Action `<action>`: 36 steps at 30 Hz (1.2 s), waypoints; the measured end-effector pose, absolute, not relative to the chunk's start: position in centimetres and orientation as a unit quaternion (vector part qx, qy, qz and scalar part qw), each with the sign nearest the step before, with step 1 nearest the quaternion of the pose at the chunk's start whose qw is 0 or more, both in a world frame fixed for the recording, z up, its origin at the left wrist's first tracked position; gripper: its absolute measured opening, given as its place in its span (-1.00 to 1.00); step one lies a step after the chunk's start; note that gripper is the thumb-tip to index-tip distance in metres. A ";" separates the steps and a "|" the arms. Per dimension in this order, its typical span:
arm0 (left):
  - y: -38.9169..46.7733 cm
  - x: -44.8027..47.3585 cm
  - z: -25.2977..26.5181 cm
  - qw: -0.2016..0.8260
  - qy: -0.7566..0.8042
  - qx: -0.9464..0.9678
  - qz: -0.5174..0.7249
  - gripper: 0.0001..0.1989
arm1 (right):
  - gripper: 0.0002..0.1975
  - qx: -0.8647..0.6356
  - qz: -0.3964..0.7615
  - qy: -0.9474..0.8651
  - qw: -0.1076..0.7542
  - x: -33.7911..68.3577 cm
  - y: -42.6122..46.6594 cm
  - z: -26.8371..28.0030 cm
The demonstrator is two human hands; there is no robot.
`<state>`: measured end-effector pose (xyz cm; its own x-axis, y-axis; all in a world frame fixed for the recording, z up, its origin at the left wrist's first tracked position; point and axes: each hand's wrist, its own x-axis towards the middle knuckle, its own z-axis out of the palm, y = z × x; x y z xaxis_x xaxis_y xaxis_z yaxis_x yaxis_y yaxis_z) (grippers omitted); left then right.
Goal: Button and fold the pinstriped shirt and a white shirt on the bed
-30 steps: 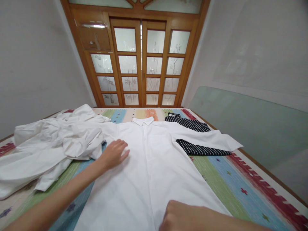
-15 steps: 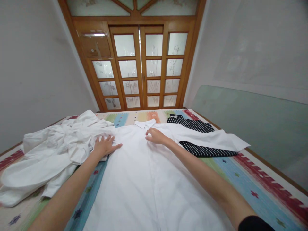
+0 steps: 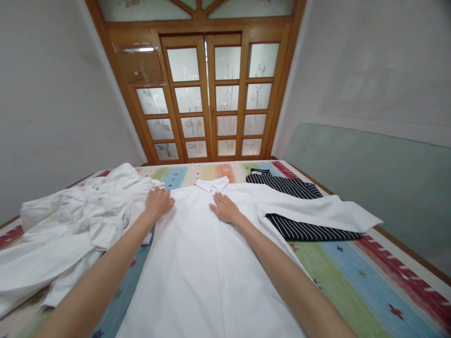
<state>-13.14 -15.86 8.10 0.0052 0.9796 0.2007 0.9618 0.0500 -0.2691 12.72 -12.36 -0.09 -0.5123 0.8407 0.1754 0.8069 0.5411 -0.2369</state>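
Note:
A white collared shirt [image 3: 207, 263] lies spread flat, front up, on a striped colourful bedcover [image 3: 334, 263]. Its collar [image 3: 212, 184] points away from me. My left hand [image 3: 159, 203] rests on the shirt's left shoulder, fingers curled, at the edge of a crumpled pile. My right hand [image 3: 224, 207] lies flat on the chest just below the collar, fingers apart. The shirt's right sleeve [image 3: 317, 208] stretches out across a dark striped garment.
A crumpled heap of white clothes [image 3: 70, 220] lies at the left. A black-and-white striped garment [image 3: 299, 225] lies at the right under the sleeve. A wooden door with frosted panes [image 3: 211, 94] stands behind the bed. A pale green panel [image 3: 369, 178] runs along the right wall.
My right hand came up from the near hem to the chest below the collar. My left hand slid up from the shirt's side to its shoulder.

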 end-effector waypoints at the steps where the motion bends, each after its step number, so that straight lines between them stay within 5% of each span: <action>1: -15.2 -11.7 8.2 0.153 -0.703 -0.694 0.009 -0.59 | -0.41 -0.475 0.061 -0.866 0.145 12.7 -12.4 0.0; 5: -13.0 -6.1 6.7 0.036 -0.693 -0.720 -0.023 -0.68 | -0.55 -0.477 0.046 -0.860 0.175 12.7 -12.5 0.2; 19: -7.6 -1.1 1.5 0.012 -0.650 -0.732 -0.207 -0.61 | -0.67 -0.482 0.038 -0.847 0.220 12.6 -12.9 0.2; 36: -7.3 -1.5 1.2 -0.024 -0.641 -0.728 -0.242 -0.65 | -0.83 -0.599 0.025 -0.751 0.277 11.3 -8.1 2.3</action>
<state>-1.52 -7.35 1.19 0.0617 0.9447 0.3220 0.9214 -0.1780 0.3456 11.26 -8.10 2.26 -0.1280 0.9134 0.3865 0.8861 0.2804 -0.3690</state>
